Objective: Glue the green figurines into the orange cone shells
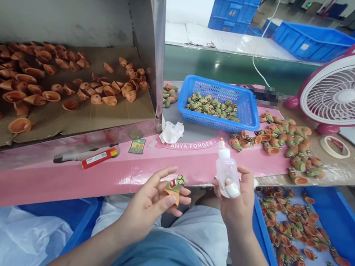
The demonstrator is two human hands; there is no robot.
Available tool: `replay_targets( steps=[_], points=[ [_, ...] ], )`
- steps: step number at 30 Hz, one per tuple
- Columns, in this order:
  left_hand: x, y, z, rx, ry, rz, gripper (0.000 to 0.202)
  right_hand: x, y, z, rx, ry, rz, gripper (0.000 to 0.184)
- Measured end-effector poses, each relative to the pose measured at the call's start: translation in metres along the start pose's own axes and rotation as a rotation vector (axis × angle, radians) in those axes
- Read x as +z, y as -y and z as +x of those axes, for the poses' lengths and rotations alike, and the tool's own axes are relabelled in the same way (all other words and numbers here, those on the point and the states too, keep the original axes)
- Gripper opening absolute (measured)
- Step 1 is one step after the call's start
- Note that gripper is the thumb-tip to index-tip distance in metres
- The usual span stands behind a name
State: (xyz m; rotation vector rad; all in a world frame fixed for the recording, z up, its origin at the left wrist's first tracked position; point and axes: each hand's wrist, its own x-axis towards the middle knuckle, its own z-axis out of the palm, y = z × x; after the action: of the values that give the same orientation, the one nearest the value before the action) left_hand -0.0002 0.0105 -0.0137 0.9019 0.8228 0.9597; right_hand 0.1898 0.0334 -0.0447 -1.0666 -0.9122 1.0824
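Note:
Between the thumb and fingers of my left hand (148,201) is a small green and orange figurine (173,188), with round yellow-rimmed eyes and a red mouth facing up. My right hand (241,204) grips a translucent squeeze bottle (226,171) with a narrow orange-tipped nozzle pointing up. The bottle and the figurine are apart, both held over my lap near the table's front edge. Beyond them a blue perforated basket (217,121) holds many green pieces. Finished-looking green and orange figurines (295,138) lie in a pile to its right.
At left, orange cup-shaped pieces (29,79) cover cardboard inside a metal-walled booth. A red lighter-like item (100,157) and crumpled tissue (171,132) lie on the pink mat (136,169). A tape roll (335,147) and pink fan (353,90) stand right, above a blue bin (350,223) of figurines.

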Motion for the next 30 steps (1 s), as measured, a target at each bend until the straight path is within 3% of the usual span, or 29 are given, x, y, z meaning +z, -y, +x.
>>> replay_targets(
  steps=[4, 8, 13, 21, 26, 30],
  points=[
    [0.002, 0.003, -0.001, 0.031, 0.002, 0.021, 0.034, -0.003, 0.017, -0.008, -0.055, -0.062, 0.005, 0.034],
    [0.002, 0.005, -0.004, 0.031, -0.008, 0.024, 0.049, -0.006, 0.03, -0.013, -0.148, -0.153, 0.038, 0.034],
    [-0.002, 0.011, -0.008, 0.03, 0.001, 0.125, 0.047, -0.007, 0.037, -0.019, -0.173, -0.149, 0.086, 0.034],
    [-0.001, 0.014, -0.009, 0.013, 0.1, 0.024, 0.024, -0.004, 0.043, -0.022, -0.139, -0.155, 0.121, 0.037],
    [-0.003, 0.015, -0.01, 0.021, 0.171, 0.016, 0.023, -0.005, 0.04, -0.021, -0.125, -0.124, 0.16, 0.034],
    [0.005, 0.015, -0.009, -0.036, 0.188, 0.042, 0.028, 0.011, 0.033, -0.015, -0.032, -0.18, 0.28, 0.027]
  ],
)
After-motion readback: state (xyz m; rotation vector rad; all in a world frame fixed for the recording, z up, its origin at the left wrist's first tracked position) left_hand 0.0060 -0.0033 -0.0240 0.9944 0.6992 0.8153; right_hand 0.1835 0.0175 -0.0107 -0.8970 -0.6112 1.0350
